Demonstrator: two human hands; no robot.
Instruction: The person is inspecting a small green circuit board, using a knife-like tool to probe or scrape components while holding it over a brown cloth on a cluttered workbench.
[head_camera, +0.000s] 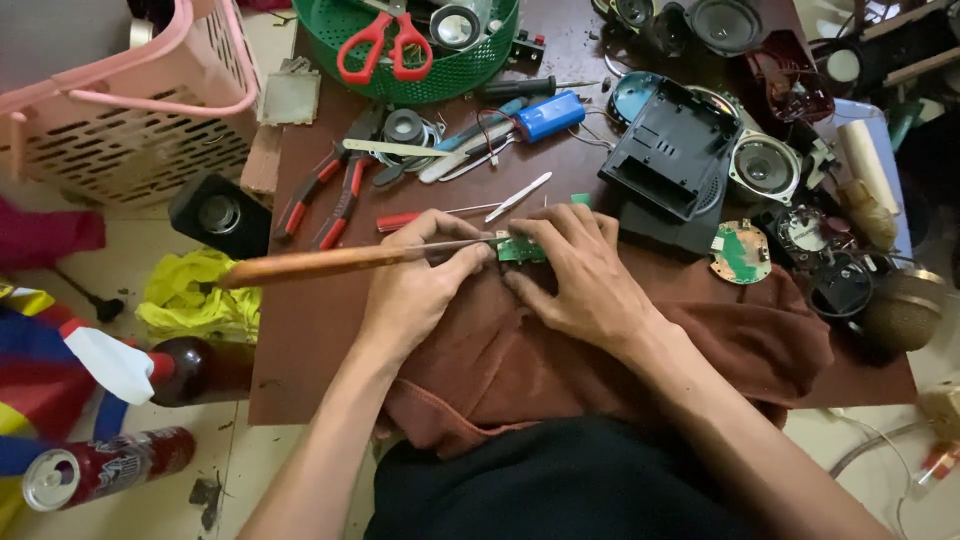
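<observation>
Low brown worktable (300, 340), cluttered with parts, over a pale tiled floor; items listed by size, large to small:

- Pink slotted plastic basket (120, 110), on the floor at the table's far left corner
- Brown cloth (560, 360), spread over the near table edge and under both hands
- Green round basket (440, 70), at the far table edge, holding red-handled scissors (385, 45)
- Black plastic housing (675, 150), right of centre, with a round speaker cone (765, 165) just beside it
- Yellow rag (195, 295), on the floor left of the table, next to a small black speaker box (215, 215)
- Left hand (420, 280), fingers curled shut around a long tool with a wooden handle (320, 263); the handle runs out to the left, and the thin metal shaft points right, its tip at the green board
- Right hand (580, 275), fingers spread and bent, fingertips pressing down on the small green circuit board (522, 250) and pinning it to the cloth
- Red drink can (100, 468), lying on the floor at lower left
- Red-handled pliers (320, 200), on the table left of the hands
- Blue cylindrical battery pack (550, 115), with thin wires, behind the hands
- Round green circuit board (740, 252), right of the right hand
- Small green circuit board, between the two hands at table centre, partly hidden by the fingers
</observation>
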